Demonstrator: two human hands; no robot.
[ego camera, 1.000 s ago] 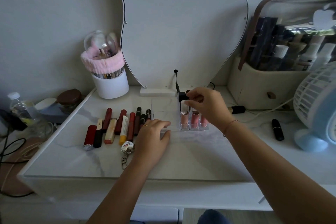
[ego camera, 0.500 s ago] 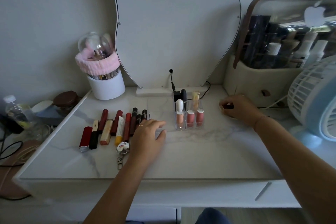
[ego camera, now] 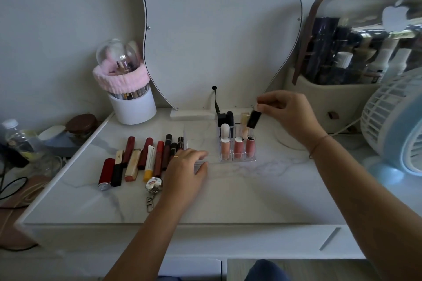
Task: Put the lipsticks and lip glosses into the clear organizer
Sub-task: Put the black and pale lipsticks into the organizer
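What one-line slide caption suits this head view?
Right hand holds a black lipstick above the clear organizer; left hand rests beside it.

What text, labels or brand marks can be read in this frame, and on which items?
No text is legible.
White tube with yellow cap: rows of dark print, too small to read.
Black and cream lipstick: a gold mark, too blurred to read.
Round keyring charm: coloured print, blurred.
Water bottle: yellowish label, blurred.

Desk [ego camera: 262,191]: white marble, grey veins. Headband [ego camera: 121,80], upper left: pink. Fan [ego camera: 402,130], right edge: pale blue. Held lipstick [ego camera: 253,119]: black.
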